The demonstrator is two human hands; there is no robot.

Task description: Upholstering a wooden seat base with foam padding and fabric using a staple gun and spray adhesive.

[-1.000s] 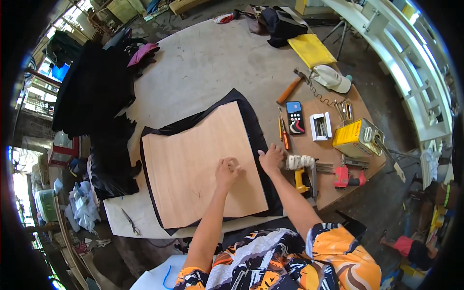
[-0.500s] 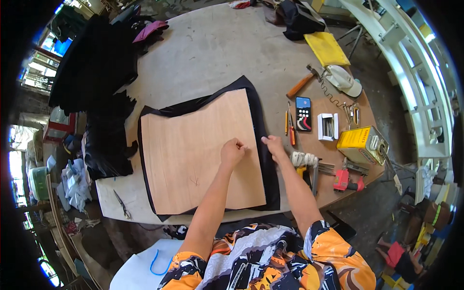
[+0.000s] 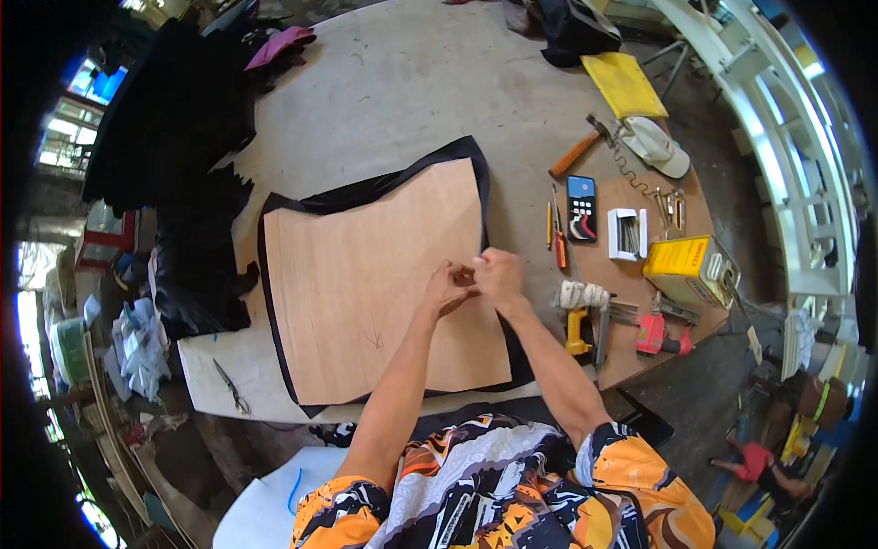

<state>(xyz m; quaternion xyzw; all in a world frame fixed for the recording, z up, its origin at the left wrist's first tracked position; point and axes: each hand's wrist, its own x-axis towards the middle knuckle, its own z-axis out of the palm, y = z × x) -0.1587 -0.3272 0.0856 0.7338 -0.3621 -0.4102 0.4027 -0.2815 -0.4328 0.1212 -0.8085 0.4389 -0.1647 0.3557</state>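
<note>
A flat wooden board with a small pencil mark lies on a sheet of black fabric, whose margin shows around its sides. My right hand is closed over the board's right edge, where the fabric margin is drawn inward; it grips the fabric there. Beside it, my left hand hovers low over the board with curled fingers close to the right fingertips. Whatever the left fingers pinch, if anything, is hidden.
On the table's right lie a hammer, phone, screwdriver, white box, yellow tin and red staple gun. Scissors rest at the near left edge. Dark material covers the left side.
My right hand has moved left onto the board's edge, drawing the fabric margin inward. My left hand has stayed nearly in place, turning slightly toward it.
</note>
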